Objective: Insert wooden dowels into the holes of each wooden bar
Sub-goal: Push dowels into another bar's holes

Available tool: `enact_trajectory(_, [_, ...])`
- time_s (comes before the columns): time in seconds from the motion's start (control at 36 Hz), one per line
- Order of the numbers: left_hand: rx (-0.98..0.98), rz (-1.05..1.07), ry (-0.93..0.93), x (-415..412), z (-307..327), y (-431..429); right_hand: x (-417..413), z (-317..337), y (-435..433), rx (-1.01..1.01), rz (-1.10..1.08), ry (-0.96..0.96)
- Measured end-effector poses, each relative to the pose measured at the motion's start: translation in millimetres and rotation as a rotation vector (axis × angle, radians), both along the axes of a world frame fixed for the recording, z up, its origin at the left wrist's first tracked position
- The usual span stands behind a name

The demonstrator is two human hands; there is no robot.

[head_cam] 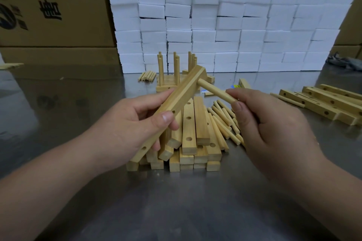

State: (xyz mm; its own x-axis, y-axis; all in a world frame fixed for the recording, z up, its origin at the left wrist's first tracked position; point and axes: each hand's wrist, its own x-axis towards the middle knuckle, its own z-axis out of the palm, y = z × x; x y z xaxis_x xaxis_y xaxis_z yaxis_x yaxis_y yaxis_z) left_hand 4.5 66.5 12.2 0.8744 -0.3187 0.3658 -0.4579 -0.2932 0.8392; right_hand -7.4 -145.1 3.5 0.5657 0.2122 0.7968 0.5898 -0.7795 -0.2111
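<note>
Pinching a wooden dowel (216,91), the right hand (274,131) points its long axis crosswise into a hole near the far end of the wooden bar (176,101), which the left hand (133,125) grips above the worktop (176,211) centre, fingers (166,120) curled round it.

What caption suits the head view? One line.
Left hand holds a bar; right hand holds a dowel to its far end.

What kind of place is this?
Probably a small factory or assembly workshop: printed cardboard cartons line the back, white foam blocks are stacked in a wall, and piles of identical wooden bars and dowels lie on a metal table.
</note>
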Motion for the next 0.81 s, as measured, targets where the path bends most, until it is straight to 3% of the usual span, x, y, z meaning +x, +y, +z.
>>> enact_trajectory(0.47, [-0.007,-0.013,0.011,-0.4,0.5,0.6,1.3,-2.5,-1.3,0.014,-0.017,-0.017])
enact_trajectory(0.81, [0.016,-0.019,-0.005,0.3,-3.2,-0.6,-5.3,3.6,-1.1,0.735,0.415,0.168])
